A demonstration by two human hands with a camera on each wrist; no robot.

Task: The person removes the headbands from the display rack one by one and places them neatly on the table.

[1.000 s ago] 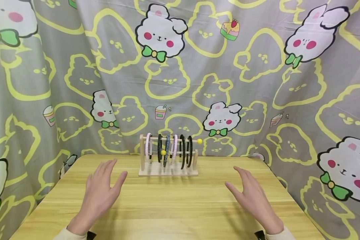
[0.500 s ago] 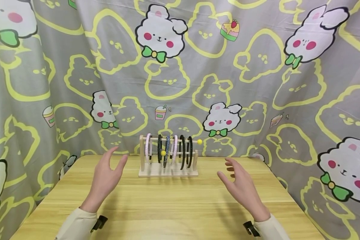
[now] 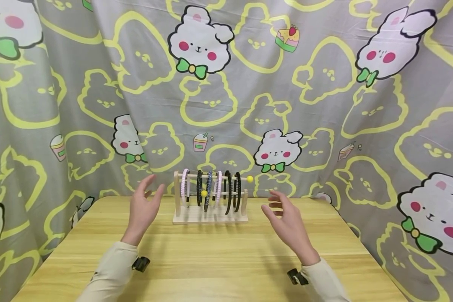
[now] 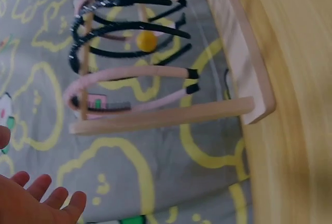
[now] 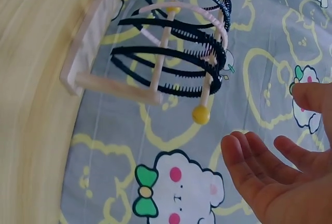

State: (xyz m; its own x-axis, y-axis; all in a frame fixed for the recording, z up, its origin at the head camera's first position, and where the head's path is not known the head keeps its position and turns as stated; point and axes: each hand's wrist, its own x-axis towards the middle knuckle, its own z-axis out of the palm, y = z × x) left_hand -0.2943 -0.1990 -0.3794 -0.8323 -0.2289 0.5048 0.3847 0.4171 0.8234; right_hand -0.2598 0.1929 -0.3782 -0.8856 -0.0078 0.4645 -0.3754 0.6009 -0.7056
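A pale wooden rack (image 3: 210, 219) stands at the table's far side. Several toothed headbands hang on its upper bar: a pink headband (image 3: 183, 187) at the left end, another pink one further right, a glittery blue headband (image 3: 209, 191) mid-bar, and black headbands (image 3: 228, 193) mostly to the right. My left hand (image 3: 145, 209) hovers left of the rack, fingers spread and holding nothing. To the rack's right, my right hand (image 3: 285, 220) is raised with loosely bent fingers and an empty palm. In the right wrist view its fingers (image 5: 241, 156) lie below the yellow ball (image 5: 201, 114) on the bar's end.
The rack rests on a wood-grain table (image 3: 211, 260). Behind and beside it hangs a grey curtain (image 3: 226, 96) printed with white rabbits and yellow outlines. A second yellow ball (image 3: 204, 193) tips the lower bar. Dark straps (image 3: 141, 264) show at both cream sleeves.
Both hands have moved forward and inward, closer to the rack from either side. More of the sleeves now shows. The rack and headbands stay in place.
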